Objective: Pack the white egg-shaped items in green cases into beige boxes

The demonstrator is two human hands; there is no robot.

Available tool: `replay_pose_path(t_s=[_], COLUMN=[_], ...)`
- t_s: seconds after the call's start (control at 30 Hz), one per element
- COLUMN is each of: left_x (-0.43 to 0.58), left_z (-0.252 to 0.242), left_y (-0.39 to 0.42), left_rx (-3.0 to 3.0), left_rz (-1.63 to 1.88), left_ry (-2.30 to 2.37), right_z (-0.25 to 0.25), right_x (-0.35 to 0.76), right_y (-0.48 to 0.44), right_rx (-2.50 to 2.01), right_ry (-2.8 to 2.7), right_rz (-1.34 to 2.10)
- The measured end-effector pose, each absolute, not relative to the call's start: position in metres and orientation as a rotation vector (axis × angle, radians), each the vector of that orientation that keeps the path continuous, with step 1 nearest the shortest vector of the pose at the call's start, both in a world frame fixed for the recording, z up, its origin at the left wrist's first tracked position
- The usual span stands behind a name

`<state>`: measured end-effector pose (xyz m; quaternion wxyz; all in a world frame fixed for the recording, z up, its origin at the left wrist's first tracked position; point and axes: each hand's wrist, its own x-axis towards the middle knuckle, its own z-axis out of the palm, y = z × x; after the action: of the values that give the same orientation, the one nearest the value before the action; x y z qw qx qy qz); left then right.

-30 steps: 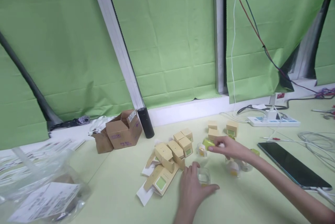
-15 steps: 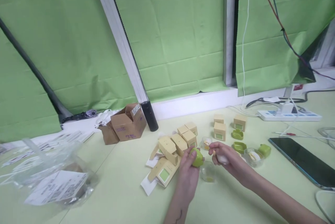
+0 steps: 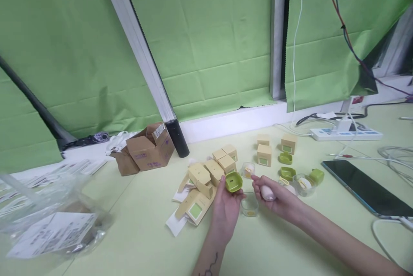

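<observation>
My left hand (image 3: 226,210) holds a small green silicone case (image 3: 233,182), its hollow side turned up towards me. Closed around a smooth white rounded piece (image 3: 267,193) is my right hand (image 3: 281,198), just to the right. On the table between the hands stands a clear plastic cup (image 3: 249,205) with something yellowish at its bottom. A smaller clear cup (image 3: 248,170) with white and orange contents sits behind them. Right of my right hand are more green cases (image 3: 287,173) and a clear tub (image 3: 305,185) holding a white piece.
Opened kraft cartons (image 3: 199,200) pile up left of my left hand. Small closed boxes (image 3: 264,155) stand farther back. To the right lie a black-screened tablet (image 3: 368,188) and a power strip (image 3: 346,134). A cardboard box (image 3: 150,149), black cylinder (image 3: 177,138) and plastic bag (image 3: 58,224) are at left.
The green case in my left hand has turned from its rounded outside to its hollow side. My right hand still holds the white piece. The view has shifted slightly.
</observation>
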<state>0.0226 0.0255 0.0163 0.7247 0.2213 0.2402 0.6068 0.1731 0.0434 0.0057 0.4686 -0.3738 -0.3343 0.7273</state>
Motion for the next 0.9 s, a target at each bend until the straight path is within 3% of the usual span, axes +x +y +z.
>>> replay_pose_path(t_s=[0.33, 0.9], left_x=[0.024, 0.029], left_z=[0.01, 0.009], left_y=[0.024, 0.021], left_rx=[0.598, 0.519], left_rz=[1.291, 1.182], left_ry=[0.597, 0.504], right_z=[0.017, 0.03], right_x=[0.174, 0.179], right_y=[0.039, 0.038], right_rx=[-0.956, -1.032], right_ry=[-0.76, -1.114], right_rz=[1.668, 1.474])
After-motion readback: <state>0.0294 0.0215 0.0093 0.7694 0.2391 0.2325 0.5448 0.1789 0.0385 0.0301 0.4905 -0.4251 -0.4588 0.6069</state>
